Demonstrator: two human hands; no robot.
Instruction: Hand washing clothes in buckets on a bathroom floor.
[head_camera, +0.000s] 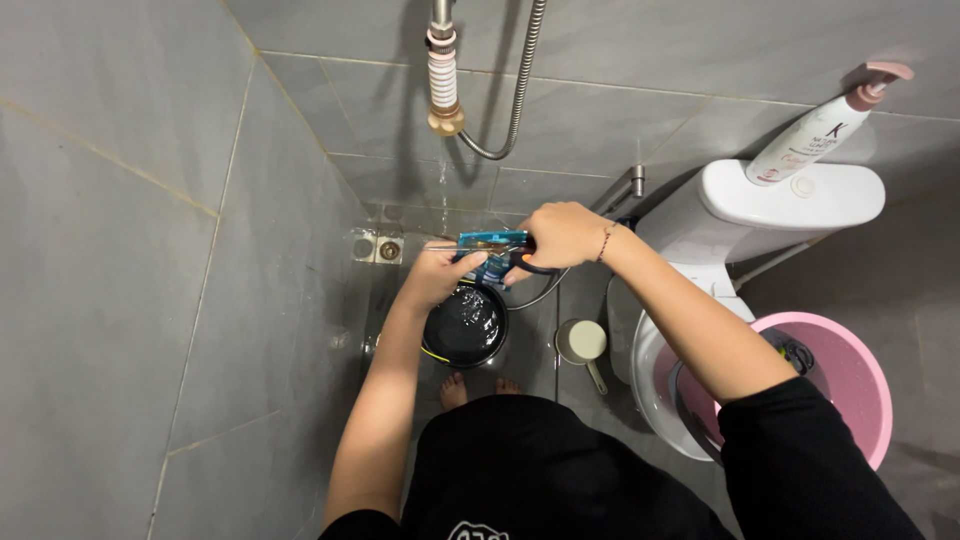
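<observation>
My left hand (437, 272) grips a small blue packet (487, 248) from below. My right hand (562, 234) holds scissors (470, 246) with black loop handles, and the thin blades point left across the top of the packet. Both hands hover over a round black bucket (465, 325) full of water on the grey tiled floor. My bare toes (478, 386) show just behind the bucket.
A tap (443, 75) and a metal hose (517, 85) hang from the wall above. A floor drain (389, 250) sits in the corner. A white toilet (760, 215) with a pump bottle (822, 125) stands on the right, beside a pink basin (850, 375) and a small scoop (585, 345).
</observation>
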